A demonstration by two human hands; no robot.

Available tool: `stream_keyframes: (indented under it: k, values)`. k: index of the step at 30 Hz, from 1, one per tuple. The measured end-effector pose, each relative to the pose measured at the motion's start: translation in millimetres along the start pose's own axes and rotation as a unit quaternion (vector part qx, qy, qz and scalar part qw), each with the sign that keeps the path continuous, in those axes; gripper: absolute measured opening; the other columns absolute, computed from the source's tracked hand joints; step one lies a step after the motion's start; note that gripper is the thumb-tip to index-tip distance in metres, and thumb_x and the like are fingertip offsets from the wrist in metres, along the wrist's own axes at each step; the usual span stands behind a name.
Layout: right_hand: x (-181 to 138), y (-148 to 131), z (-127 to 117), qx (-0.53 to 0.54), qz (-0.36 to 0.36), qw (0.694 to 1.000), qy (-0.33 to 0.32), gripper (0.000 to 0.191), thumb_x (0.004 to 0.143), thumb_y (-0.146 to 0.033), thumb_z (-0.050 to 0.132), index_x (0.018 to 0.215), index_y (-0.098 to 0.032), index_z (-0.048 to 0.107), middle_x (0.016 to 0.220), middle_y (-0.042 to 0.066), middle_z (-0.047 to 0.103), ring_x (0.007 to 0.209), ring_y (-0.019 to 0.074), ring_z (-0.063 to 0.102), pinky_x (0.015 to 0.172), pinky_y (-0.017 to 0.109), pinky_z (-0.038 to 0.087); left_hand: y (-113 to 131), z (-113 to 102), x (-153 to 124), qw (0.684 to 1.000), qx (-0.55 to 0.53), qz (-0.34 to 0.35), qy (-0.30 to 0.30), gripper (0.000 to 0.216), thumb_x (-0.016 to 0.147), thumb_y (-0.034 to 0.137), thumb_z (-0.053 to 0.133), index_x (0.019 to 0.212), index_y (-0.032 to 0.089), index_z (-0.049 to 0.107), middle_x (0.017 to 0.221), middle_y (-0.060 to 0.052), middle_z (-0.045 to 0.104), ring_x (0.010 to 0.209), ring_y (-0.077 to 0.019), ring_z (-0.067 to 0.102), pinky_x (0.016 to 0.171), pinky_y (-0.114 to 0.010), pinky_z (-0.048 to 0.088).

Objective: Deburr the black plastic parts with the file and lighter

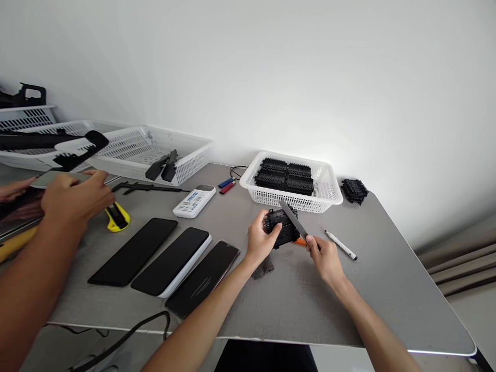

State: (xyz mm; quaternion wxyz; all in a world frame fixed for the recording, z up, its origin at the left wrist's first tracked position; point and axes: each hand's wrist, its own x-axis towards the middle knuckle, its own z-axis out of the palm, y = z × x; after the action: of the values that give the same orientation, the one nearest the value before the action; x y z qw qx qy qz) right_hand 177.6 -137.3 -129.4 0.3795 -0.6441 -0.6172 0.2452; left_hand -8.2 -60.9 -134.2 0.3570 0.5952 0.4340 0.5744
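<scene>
My left hand (262, 235) is closed around a black ribbed plastic part (285, 233), holding it just above the table in front of the white basket. In my right hand (325, 254) is a flat grey metal file (293, 219), slanting up and left across the top of the part. The file's blade overlaps the part; whether they touch, I cannot tell. Something orange (300, 241) shows between the part and my right fingers, mostly hidden. A dark crumpled scrap (263, 268) lies below my left wrist.
Similar black parts fill a white basket (253, 194), and a stack of them (354, 191) sits to its right. A white marker (341, 245) lies at right. Three phones (170, 261) lie at left. Another person's hand (77, 194) works near a yellow-handled tool (118, 217).
</scene>
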Motion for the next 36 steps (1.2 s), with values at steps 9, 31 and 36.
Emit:
stream_keyframes:
  k: [9,31,36]
  values:
    - [0.4,0.8,-3.0,-0.010,-0.018,1.000,-0.002,0.056,0.099,-0.062,0.037,0.065,-0.021,0.051,0.052,-0.003,0.040,0.049,0.0124,0.033,0.054,0.028,0.024,3.9,-0.3,-0.1,1.000,-0.013,-0.008,-0.005,0.021,0.079,0.030,0.068,0.088,0.022,0.052,0.076,0.001,0.060,0.070,-0.0163,0.060,0.063,-0.025,0.045]
    - [9.7,1.8,-3.6,0.177,0.047,0.983,0.024,0.050,0.080,-0.069,0.063,0.074,-0.019,0.056,0.045,-0.007,0.040,0.041,0.0107,0.036,0.042,0.025,0.029,2.4,3.2,2.3,0.993,-0.090,-0.070,-0.002,0.030,0.075,0.031,0.074,0.100,0.023,0.062,0.086,-0.001,0.066,0.081,-0.0182,0.065,0.074,-0.029,0.050]
    - [12.0,5.1,-12.0,0.144,0.044,0.987,0.061,0.051,0.080,-0.069,0.064,0.076,-0.018,0.057,0.048,-0.007,0.037,0.044,0.0104,0.034,0.044,0.024,0.027,1.1,-1.4,4.7,0.975,-0.117,-0.168,-0.089,0.058,0.071,0.033,0.080,0.124,0.023,0.059,0.084,-0.004,0.073,0.079,-0.0230,0.071,0.070,-0.033,0.054]
